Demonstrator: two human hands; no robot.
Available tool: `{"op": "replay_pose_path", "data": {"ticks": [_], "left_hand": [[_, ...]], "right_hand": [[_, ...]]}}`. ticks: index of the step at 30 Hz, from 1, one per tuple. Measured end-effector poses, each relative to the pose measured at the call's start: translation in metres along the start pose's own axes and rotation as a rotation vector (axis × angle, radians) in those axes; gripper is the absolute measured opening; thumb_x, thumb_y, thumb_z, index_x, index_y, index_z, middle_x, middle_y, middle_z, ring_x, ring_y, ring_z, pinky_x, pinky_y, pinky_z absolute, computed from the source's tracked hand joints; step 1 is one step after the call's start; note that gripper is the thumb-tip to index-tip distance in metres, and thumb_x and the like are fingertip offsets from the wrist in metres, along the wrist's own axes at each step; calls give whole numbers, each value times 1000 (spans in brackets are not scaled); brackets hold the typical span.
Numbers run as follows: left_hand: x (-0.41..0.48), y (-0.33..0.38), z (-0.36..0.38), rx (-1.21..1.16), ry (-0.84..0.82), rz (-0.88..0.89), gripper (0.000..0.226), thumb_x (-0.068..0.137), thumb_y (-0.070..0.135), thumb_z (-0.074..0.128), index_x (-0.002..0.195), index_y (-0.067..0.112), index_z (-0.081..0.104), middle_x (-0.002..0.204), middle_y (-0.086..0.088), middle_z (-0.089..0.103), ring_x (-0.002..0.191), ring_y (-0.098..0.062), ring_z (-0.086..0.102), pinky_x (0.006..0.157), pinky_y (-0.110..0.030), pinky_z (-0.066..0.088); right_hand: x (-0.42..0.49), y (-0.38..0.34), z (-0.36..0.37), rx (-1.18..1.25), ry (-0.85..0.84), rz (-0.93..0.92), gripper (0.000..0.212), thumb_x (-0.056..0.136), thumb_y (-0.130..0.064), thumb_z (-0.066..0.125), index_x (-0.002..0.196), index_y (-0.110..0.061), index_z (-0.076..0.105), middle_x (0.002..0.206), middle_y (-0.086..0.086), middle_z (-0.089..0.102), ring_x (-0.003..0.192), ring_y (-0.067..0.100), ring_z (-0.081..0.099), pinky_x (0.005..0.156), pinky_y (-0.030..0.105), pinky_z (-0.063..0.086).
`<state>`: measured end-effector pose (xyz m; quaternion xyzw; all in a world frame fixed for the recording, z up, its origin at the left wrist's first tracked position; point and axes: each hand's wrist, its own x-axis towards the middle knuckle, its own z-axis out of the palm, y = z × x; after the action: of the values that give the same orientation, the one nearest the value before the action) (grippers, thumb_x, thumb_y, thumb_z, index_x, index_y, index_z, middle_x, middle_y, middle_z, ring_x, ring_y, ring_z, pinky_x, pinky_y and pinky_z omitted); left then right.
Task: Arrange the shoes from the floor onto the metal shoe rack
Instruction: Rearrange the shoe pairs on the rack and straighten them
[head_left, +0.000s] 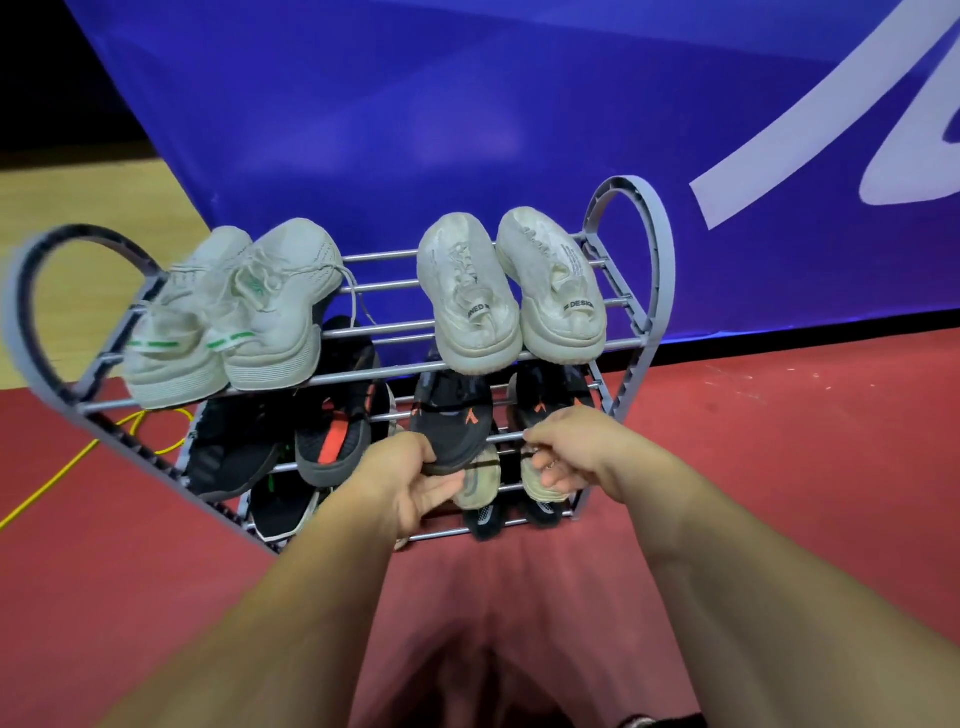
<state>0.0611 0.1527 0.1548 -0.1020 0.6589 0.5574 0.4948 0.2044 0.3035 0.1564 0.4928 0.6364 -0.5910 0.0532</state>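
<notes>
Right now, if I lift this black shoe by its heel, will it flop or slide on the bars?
Probably light: the left hand holds the black shoe by its heel alone. Its knit-looking top likely flexes, while the thick sole seems fairly stiff. It may slide easily on the smooth bars of the rack.

Blue banner (467, 130) behind; yel. cable (47, 483) (lwr left).

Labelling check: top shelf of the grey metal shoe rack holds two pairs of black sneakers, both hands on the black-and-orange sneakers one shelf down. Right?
Wrong colour. Head view: the grey metal shoe rack has two pairs of white sneakers on its top shelf, not black. The left hand and right hand do hold the black-and-orange sneakers one shelf down.
</notes>
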Motion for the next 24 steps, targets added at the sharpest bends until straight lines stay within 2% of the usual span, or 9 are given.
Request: {"op": "replay_pose_path", "data": {"ticks": [4,7,9,11,14,16,19,21,24], "left_hand": [[-25,19,-44,101,30,28,32,85,-5,38,100,3,65,85,-17,75,78,-30,72,71,-42,61],[-39,26,-78,184,31,22,38,79,-5,39,105,-2,66,95,-20,76,85,-35,75,69,-44,64],[-49,30,-97,220,38,30,34,75,-4,38,97,3,64,93,-19,73,74,-32,75,59,-41,62],[-57,34,-116,304,65,40,28,73,0,39,88,10,61,83,-15,67,61,-28,69,59,-38,61],[-68,41,-139,437,53,13,27,71,6,38,90,16,55,79,-10,60,52,-22,62,50,-28,56],[-75,45,-147,457,25,-17,29,65,9,39,89,18,54,74,-5,58,49,-18,60,48,-23,52],[-80,49,-145,424,-12,-25,18,65,12,39,76,20,50,62,1,54,46,-13,54,53,-22,48],[-81,49,-138,398,-34,-25,14,71,12,38,71,20,49,57,3,53,44,-12,52,56,-23,46],[-80,48,-123,385,-62,-36,12,66,14,40,69,19,50,55,2,53,44,-12,50,54,-21,44]], "right_hand": [[-3,-7,10,156,63,49,50,98,-54,56,105,-5,63,96,16,74,73,28,73,62,34,61],[-6,-10,20,292,-17,131,72,95,-70,48,115,-3,60,113,24,68,96,40,72,78,47,61],[-8,-10,27,375,-77,176,84,91,-78,43,123,-1,56,124,26,64,106,43,68,81,49,59],[-11,-11,32,487,-148,196,92,89,-82,39,129,-2,59,128,23,66,113,41,66,86,50,58],[-16,-14,31,589,-207,192,82,91,-77,45,131,-9,67,117,16,75,103,35,74,83,51,61],[-22,-17,30,564,-248,188,76,92,-72,51,135,-11,66,120,15,74,103,32,75,82,50,61],[-33,-19,29,504,-264,166,63,93,-62,60,132,-14,69,120,14,74,104,32,74,90,51,60],[-38,-19,26,483,-237,156,60,90,-58,66,130,-13,70,117,14,75,103,32,75,86,49,61],[-44,-15,16,475,-219,151,55,89,-53,68,126,-13,72,114,14,76,96,31,76,78,46,63]]}}
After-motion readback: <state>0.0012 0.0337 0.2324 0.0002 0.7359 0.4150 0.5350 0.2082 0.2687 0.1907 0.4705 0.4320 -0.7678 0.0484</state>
